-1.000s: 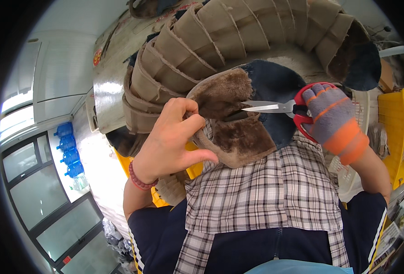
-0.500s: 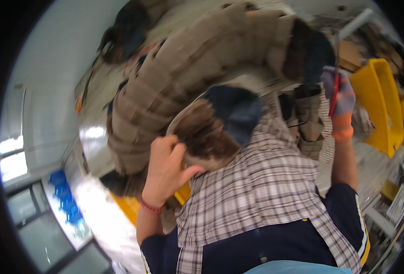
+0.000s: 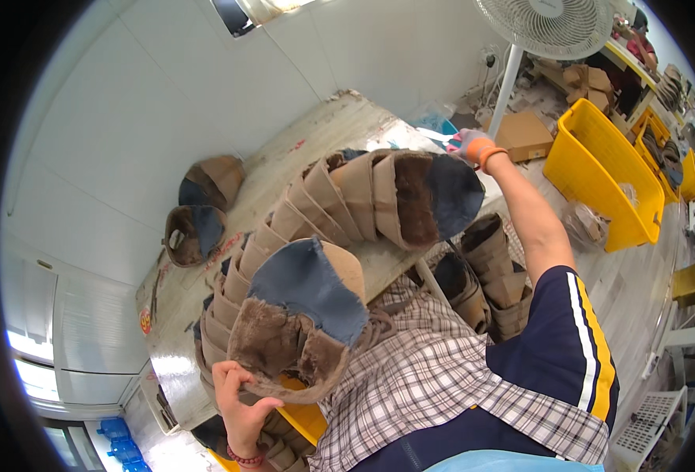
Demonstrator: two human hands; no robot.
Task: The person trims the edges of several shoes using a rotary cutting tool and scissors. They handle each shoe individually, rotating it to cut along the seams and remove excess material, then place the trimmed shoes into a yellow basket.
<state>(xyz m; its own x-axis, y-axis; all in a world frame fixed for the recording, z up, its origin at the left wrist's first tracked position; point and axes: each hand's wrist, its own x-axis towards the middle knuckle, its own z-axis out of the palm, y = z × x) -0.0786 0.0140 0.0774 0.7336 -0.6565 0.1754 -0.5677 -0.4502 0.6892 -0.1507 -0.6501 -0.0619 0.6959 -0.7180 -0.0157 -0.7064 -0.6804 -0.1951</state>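
While left hand (image 3: 241, 409) grips boot upper (image 3: 304, 318), right hand (image 3: 472, 146) now outstretched.

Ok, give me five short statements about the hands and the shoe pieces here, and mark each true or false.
1. The left hand grips a fur-lined shoe piece. True.
2. The right hand is bare. False: it wears a glove with an orange cuff.
3. A row of tan shoe pieces curves across the table. True.
4. The bin on the floor is blue. False: it is yellow.
5. Both hands hold the same piece. False: the right hand reaches away over the table's far end.
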